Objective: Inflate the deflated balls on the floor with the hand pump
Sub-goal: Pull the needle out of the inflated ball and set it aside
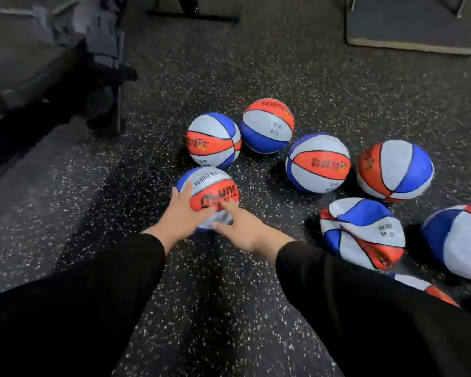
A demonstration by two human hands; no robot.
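Several red, white and blue basketballs lie on the speckled black floor [207, 295]. My left hand [181, 213] and my right hand [245, 227] both rest with straight fingers on the nearest ball [211, 186], one on each side of its near face. That ball looks round and full. Behind it stand a round ball [214, 140] and another [267, 126]. To the right sit a full ball [318, 163] and a dented one [394, 170]. A crumpled, deflated ball [362, 232] lies right of my right arm. No pump is in view.
Another soft ball [457, 240] lies at the right edge, and part of one more [430, 289] shows behind my right sleeve. Dark gym equipment [93, 63] stands at the upper left. A flat grey platform [411, 25] sits at the upper right.
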